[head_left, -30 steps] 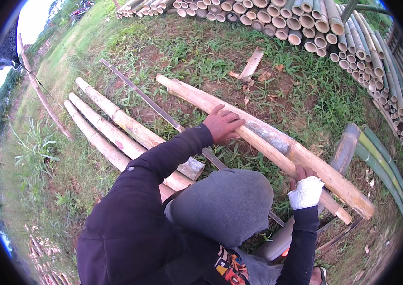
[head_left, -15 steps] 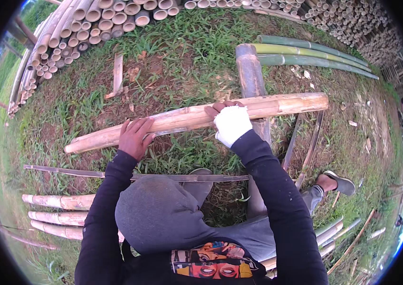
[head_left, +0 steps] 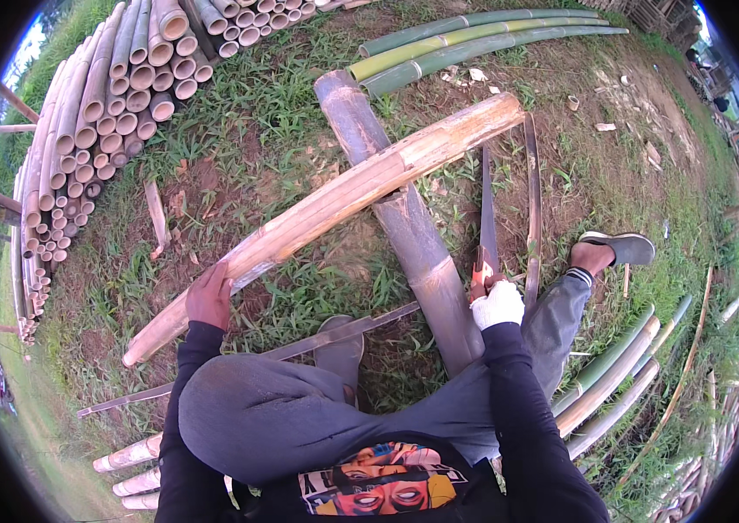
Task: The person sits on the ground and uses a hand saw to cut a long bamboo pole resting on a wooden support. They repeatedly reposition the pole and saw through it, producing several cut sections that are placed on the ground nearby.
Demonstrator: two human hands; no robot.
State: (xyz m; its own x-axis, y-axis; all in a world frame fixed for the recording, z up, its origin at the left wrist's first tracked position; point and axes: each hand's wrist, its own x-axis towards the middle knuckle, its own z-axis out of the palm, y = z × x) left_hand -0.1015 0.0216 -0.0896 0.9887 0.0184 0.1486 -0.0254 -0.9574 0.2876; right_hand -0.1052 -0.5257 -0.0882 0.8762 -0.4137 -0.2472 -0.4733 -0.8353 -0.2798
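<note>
A long pale bamboo pole [head_left: 326, 213] slants across a thick dark bamboo post [head_left: 430, 275]. My left hand [head_left: 208, 296] is bare and wraps over the pole near its lower left end. Away from the pole, on the right, my right hand [head_left: 498, 303] wears a white glove. It is closed around the orange-brown handle of a handsaw [head_left: 488, 209], whose dark tapered blade points away from me. Part of the handle is hidden by the fingers. Just right of the saw stands a narrow bamboo strip [head_left: 532, 209], its upper end near the pole's far end.
Stacked bamboo poles [head_left: 138, 100] fill the far left. Green bamboo poles [head_left: 474, 52] lie beyond the post. A thin dark strip [head_left: 335, 338] runs low by my shoe [head_left: 339, 353]. More cut poles lie at the near left and near right [head_left: 609, 379]. My other foot [head_left: 618, 248] is out right.
My right hand has left the bamboo pole and taken hold of the handsaw. The left hand stays on the pole, now nearer its left end. The view has turned, so the pole looks steeper.
</note>
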